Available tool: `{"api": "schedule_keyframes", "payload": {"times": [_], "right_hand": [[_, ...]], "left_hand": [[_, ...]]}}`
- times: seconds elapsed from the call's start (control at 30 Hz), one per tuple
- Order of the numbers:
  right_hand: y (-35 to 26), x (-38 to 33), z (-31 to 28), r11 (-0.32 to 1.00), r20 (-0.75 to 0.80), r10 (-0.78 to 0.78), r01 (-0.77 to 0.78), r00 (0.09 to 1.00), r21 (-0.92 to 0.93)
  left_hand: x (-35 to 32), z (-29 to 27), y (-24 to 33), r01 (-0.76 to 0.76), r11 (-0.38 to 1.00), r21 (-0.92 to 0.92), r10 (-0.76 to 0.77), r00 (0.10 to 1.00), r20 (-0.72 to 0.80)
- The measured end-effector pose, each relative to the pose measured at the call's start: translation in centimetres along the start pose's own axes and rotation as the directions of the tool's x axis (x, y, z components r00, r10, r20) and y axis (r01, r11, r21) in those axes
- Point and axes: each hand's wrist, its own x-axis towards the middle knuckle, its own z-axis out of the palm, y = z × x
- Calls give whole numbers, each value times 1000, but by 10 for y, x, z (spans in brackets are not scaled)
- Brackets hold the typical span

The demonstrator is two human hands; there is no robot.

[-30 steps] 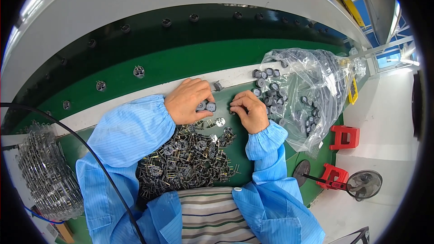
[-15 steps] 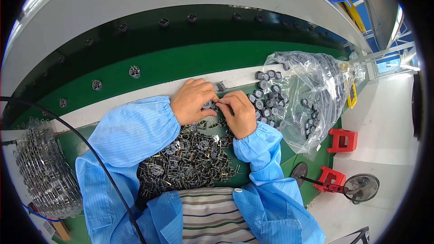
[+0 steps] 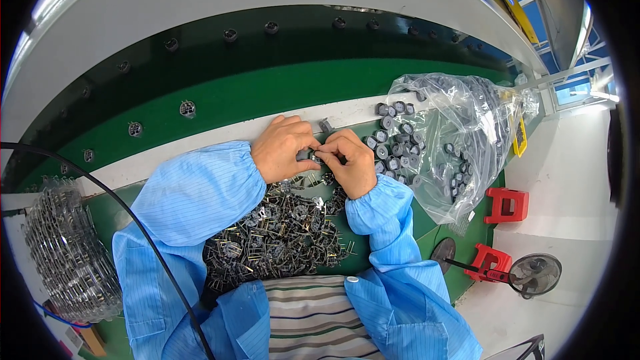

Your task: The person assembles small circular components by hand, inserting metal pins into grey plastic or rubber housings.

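Observation:
My left hand (image 3: 283,150) is closed around a small round dark-grey plastic cap (image 3: 303,155), held between thumb and fingers. My right hand (image 3: 352,165) meets it with thumb and fingertips pinched together at the cap's side. Something small and shiny shows at those fingertips, mostly hidden. Just beyond the hands, a grey block-like piece (image 3: 326,127) stands at the white ledge. Below them lies a pile of small black parts with metal pins (image 3: 273,240). To the right are loose dark-grey round caps (image 3: 393,147), some spilling from a clear plastic bag (image 3: 433,103).
Beyond the white ledge (image 3: 220,130), a green conveyor belt (image 3: 267,80) carries spaced round parts (image 3: 188,109). Stacked clear trays (image 3: 70,253) stand at left. A black cable (image 3: 127,210) crosses my left side. Red stools (image 3: 507,205) and a fan (image 3: 535,275) are at right.
The round parts on the belt have shifted left. My right fingers have curled in slightly against the cap, while my left hand has stayed nearly in place.

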Motion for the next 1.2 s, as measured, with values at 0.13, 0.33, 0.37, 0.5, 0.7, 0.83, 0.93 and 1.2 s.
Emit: {"api": "schedule_keyframes", "payload": {"times": [0.13,0.33,0.37,0.5,0.7,0.83,0.93,1.2], "right_hand": [[1,0,1,995,45,72,-75,996,61],[25,-11,-37,882,274,235,-323,933,343],[20,-8,-48,932,421,128,-254,898,259],[18,-4,-49,983,464,-114,31,878,182],[4,-2,-34,985,329,106,-145,938,97],[12,-7,-29,993,99,107,-101,989,-60],[7,-6,-23,997,113,72,-70,991,-26],[10,-6,-16,991,105,-59,71,993,-114]], "left_hand": [[-2,-2,0,9,1000,11,-9,1000,-2],[3,-10,-5,-4,994,-106,-2,998,-60],[6,-18,-11,38,989,-146,-57,990,-128],[13,-56,-45,260,966,-2,-252,935,-249],[1,-73,-62,262,903,340,-103,902,-420],[8,-90,6,158,974,161,-162,987,12],[-1,-82,13,9,993,118,-58,905,422],[-3,-20,3,-63,995,-80,71,993,98]]}}
